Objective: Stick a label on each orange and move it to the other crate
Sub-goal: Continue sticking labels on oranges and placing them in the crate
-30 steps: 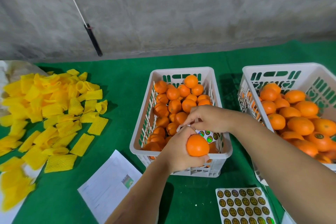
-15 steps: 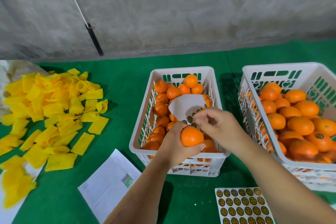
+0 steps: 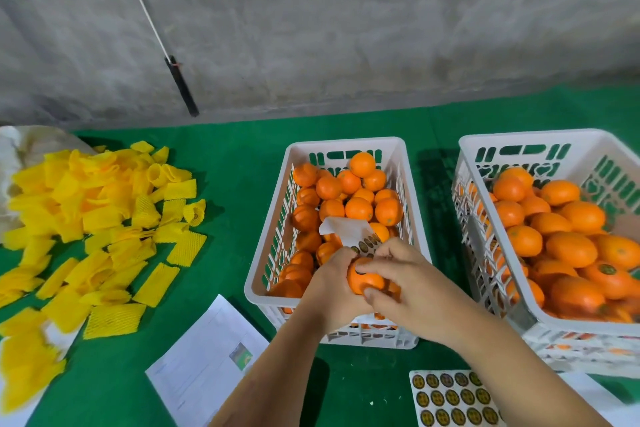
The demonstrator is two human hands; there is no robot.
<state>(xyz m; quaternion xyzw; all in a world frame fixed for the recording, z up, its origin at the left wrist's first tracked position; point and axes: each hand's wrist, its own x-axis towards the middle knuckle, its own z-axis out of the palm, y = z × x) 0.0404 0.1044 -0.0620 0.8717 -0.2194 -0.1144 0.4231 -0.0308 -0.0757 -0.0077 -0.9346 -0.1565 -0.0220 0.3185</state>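
My left hand [image 3: 334,286] grips an orange [image 3: 365,279] over the near end of the middle white crate [image 3: 273,243], which holds several unlabelled oranges. A partly used label sheet [image 3: 349,230] sticks up from behind the held orange, pinned by the left fingers. My right hand [image 3: 401,282] curls over the same orange, its fingertip pressing a dark round label onto the top. The right white crate [image 3: 465,215] holds several oranges, some showing dark labels.
A full label sheet [image 3: 453,399] lies at the near edge of the green table [image 3: 235,177]. A printed paper [image 3: 207,360] lies near the left forearm. A heap of yellow foam nets [image 3: 93,229] covers the left side. A concrete wall with a leaning rod stands behind.
The right hand came off the label sheet and down onto the orange, pressing a label there. The sheet, folded down a second ago, now stands up behind the orange.
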